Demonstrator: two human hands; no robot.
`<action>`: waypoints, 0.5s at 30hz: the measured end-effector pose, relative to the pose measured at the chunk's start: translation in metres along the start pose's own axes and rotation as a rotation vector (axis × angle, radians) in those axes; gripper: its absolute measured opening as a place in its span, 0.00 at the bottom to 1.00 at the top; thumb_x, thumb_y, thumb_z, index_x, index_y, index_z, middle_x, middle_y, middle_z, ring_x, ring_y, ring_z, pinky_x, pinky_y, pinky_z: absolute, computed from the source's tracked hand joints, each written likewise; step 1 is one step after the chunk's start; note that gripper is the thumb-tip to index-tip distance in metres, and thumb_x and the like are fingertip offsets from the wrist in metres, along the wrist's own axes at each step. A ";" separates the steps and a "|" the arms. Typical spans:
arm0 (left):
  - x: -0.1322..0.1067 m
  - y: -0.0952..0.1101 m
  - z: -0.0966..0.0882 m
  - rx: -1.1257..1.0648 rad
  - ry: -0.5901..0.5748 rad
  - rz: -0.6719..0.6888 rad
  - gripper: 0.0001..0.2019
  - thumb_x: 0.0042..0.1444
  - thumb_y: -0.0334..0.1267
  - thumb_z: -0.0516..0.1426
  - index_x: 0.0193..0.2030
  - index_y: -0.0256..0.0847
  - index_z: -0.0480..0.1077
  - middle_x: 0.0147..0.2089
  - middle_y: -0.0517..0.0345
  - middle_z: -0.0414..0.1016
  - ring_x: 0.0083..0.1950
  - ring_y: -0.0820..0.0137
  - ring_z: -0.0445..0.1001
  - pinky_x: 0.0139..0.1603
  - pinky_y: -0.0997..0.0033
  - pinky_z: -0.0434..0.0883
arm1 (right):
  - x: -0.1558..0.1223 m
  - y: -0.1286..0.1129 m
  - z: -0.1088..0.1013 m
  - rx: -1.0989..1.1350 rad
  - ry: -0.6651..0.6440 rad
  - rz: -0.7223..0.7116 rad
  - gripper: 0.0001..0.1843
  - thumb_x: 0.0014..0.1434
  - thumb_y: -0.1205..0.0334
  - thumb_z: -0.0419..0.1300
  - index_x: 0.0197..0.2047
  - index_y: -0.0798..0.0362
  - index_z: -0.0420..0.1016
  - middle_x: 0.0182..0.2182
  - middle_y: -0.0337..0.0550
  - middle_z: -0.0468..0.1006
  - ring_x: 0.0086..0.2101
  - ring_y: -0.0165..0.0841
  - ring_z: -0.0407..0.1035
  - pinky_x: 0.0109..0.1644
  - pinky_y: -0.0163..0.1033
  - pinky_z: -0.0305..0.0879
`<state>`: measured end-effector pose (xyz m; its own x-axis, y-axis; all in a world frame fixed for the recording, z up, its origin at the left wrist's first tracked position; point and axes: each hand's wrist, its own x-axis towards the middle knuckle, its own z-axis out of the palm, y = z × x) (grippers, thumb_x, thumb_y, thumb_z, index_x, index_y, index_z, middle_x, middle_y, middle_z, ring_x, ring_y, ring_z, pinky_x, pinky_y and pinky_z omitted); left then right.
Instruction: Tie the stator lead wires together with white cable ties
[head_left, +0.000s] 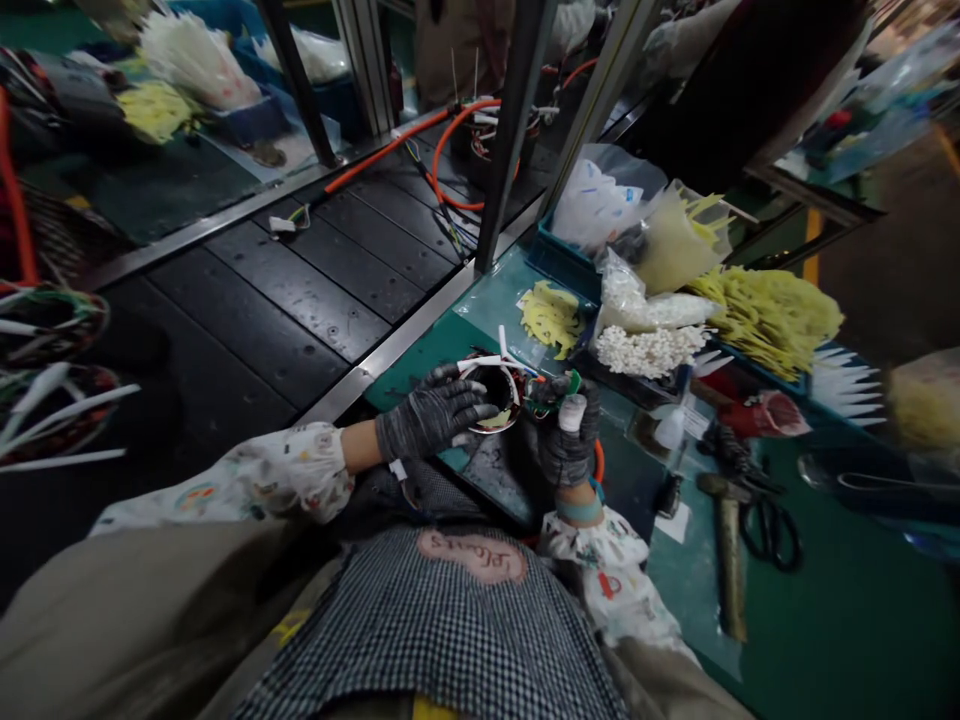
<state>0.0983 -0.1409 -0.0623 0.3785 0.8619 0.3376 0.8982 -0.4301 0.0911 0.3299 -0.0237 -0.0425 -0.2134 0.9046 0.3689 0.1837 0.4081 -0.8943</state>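
Note:
A ring-shaped wound motor stator (pixel 517 385), with white sleeves over its leads, sits on the green work surface in front of me. My left hand (pixel 427 418), in a dark grey glove, lies along its left side with fingers stretched over the near rim. To the right of the ring, my right hand (pixel 566 440) is closed, its thumb tip wrapped in white. It grips a dark bundle of wires (pixel 546 393) with a green piece on it; the fingers partly hide this bundle. An orange cable (pixel 598 462) shows beside my right wrist.
Yellow insulation pieces (pixel 551 318) lie beyond the stator. Bins of white tubes (pixel 649 350) and yellow sheets (pixel 780 310) stand right. A hammer (pixel 727 560) and scissors (pixel 772 530) lie nearer. A black slatted conveyor (pixel 300 300) and metal post (pixel 514 140) border the left; more stators (pixel 56 400) stand there.

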 end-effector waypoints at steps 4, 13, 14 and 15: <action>-0.005 0.026 0.002 0.058 0.133 -0.163 0.19 0.80 0.42 0.62 0.73 0.59 0.79 0.66 0.57 0.89 0.74 0.55 0.79 0.86 0.43 0.61 | 0.001 -0.012 -0.002 0.001 -0.141 -0.130 0.28 0.81 0.33 0.54 0.50 0.46 0.84 0.42 0.48 0.89 0.43 0.46 0.85 0.54 0.57 0.87; -0.013 -0.005 -0.010 -0.301 0.122 -0.132 0.12 0.78 0.54 0.61 0.48 0.62 0.88 0.50 0.64 0.93 0.49 0.65 0.86 0.67 0.56 0.74 | 0.003 -0.020 0.025 -0.360 -0.548 -0.373 0.16 0.80 0.54 0.60 0.60 0.48 0.87 0.54 0.59 0.89 0.50 0.52 0.84 0.59 0.60 0.84; -0.013 -0.011 -0.016 -0.369 0.156 -0.162 0.15 0.78 0.58 0.61 0.45 0.60 0.88 0.47 0.63 0.93 0.46 0.66 0.86 0.67 0.56 0.75 | 0.001 -0.019 0.028 -0.411 -0.565 -0.376 0.16 0.79 0.56 0.61 0.61 0.49 0.87 0.55 0.60 0.89 0.51 0.53 0.83 0.60 0.60 0.83; -0.012 -0.017 -0.022 -0.449 0.206 -0.217 0.19 0.77 0.61 0.60 0.42 0.56 0.88 0.44 0.60 0.92 0.44 0.65 0.86 0.66 0.55 0.77 | -0.002 -0.018 0.031 -0.454 -0.581 -0.383 0.15 0.79 0.57 0.62 0.61 0.49 0.87 0.57 0.61 0.88 0.52 0.53 0.83 0.61 0.61 0.83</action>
<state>0.0734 -0.1493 -0.0470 0.1031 0.8926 0.4389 0.7495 -0.3598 0.5557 0.2972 -0.0365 -0.0349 -0.7785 0.5364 0.3260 0.3406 0.7972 -0.4984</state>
